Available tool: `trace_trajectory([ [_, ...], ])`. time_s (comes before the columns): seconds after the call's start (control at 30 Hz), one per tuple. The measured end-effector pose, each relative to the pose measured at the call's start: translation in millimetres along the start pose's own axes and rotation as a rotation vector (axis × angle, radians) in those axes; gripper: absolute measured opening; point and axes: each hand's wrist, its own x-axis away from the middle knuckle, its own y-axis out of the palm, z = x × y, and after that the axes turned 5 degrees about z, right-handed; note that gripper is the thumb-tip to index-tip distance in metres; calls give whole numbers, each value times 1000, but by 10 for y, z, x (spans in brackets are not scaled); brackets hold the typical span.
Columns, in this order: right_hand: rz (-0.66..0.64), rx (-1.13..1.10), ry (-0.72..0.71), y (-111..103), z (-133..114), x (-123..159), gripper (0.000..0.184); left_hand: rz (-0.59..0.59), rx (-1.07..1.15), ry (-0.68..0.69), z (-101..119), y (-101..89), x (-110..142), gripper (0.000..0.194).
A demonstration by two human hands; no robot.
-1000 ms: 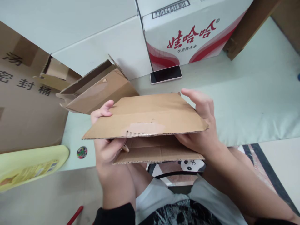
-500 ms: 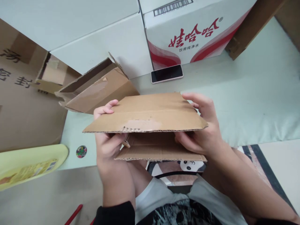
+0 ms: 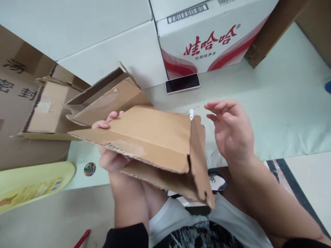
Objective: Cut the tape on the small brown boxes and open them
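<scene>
My left hand grips the left side of an open cardboard box, thumb under the top panel and fingers over its edge. The box is tilted, with its mouth and loose end flaps facing me. To its right, my right hand is apart from the cardboard, fingers bent and separated, holding nothing. A small white object with a thin dark wire or thread shows just past the box's far right corner; its kind I cannot make out.
Behind the box, another open cardboard box leans near a smaller carton. A phone lies before a white carton with red lettering. At left are a yellow container and a round sticker. A red stick-like item is low down.
My right hand has let go of the box and moved right. The box has turned, its right side swinging toward me, and the small white object has come into view. The smaller carton at left has tipped forward.
</scene>
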Motion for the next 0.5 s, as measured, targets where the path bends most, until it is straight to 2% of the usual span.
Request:
trace_trajectory([
  [0.07,-3,97,203,-17,51,-66,23,5,13,53,-17,13,-8,46],
  [0.17,-148,191,418,-42,105,-102,42,41,-21,183,-66,28,-41,47],
  [0.23,-234,251,443,-50,120,-94,51,76,-79,272,-96,54,-61,43],
  [0.3,-259,308,439,-52,124,-85,57,98,-127,339,-116,87,-70,40],
  [0.43,-213,354,525,-53,130,-106,68,110,-76,378,-139,99,-60,22],
  [0.5,-196,370,527,-62,150,-130,69,103,-35,388,-136,58,-57,22],
])
